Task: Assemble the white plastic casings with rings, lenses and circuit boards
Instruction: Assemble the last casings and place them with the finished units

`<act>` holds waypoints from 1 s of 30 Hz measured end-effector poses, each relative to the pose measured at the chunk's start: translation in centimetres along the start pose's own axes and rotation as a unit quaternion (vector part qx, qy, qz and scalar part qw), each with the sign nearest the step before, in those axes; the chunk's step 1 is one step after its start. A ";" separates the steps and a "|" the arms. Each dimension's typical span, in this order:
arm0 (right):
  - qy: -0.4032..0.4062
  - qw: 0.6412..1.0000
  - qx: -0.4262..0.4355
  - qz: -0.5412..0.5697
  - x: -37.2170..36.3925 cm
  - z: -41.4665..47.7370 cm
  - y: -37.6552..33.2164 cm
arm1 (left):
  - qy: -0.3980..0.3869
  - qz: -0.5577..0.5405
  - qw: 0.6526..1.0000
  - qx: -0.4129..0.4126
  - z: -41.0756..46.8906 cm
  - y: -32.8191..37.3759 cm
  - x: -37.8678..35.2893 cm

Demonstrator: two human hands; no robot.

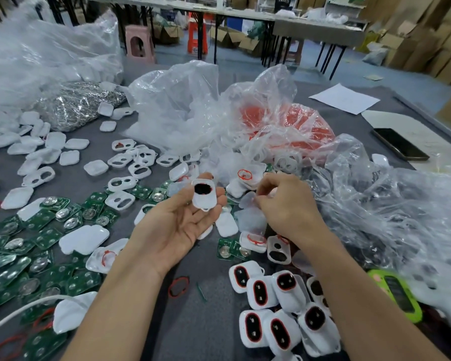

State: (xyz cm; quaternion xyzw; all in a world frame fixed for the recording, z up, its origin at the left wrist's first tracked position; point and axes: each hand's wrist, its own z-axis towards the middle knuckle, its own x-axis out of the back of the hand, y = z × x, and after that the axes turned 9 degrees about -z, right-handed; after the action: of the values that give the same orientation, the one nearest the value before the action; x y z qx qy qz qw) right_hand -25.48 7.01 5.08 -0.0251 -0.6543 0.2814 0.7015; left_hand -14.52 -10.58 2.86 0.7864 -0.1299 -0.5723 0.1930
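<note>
My left hand (180, 225) grips the ringed casing (204, 198), right hand (288, 204) pinches a clear lens (248, 200), probably needs seating squarely next.

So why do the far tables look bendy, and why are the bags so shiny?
In the head view the wide-angle camera bows the far tables and stretches the edges; room light glares white off the clear plastic bags; the right hand, pinching a clear lens, looks slightly soft, the white casing in the left hand sharper.
</note>
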 end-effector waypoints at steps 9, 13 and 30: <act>0.187 0.975 -0.005 0.116 0.1 -2.9 2.1 | -0.101 0.020 0.994 0.027 -0.5 -0.6 -0.1; 0.135 0.988 0.012 0.080 -0.8 -3.4 2.4 | -0.139 0.031 0.989 0.028 -0.4 -0.8 -0.2; 0.111 0.974 0.005 0.199 -0.7 -3.5 1.3 | -0.142 0.030 0.989 0.037 -0.7 -1.2 -0.7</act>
State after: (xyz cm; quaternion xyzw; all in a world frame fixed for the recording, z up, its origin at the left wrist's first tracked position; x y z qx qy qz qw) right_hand -22.63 8.94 3.42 -0.1821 -0.5524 0.4142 0.7001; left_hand -14.07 -9.05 3.12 0.6992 -0.2003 -0.6673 0.1606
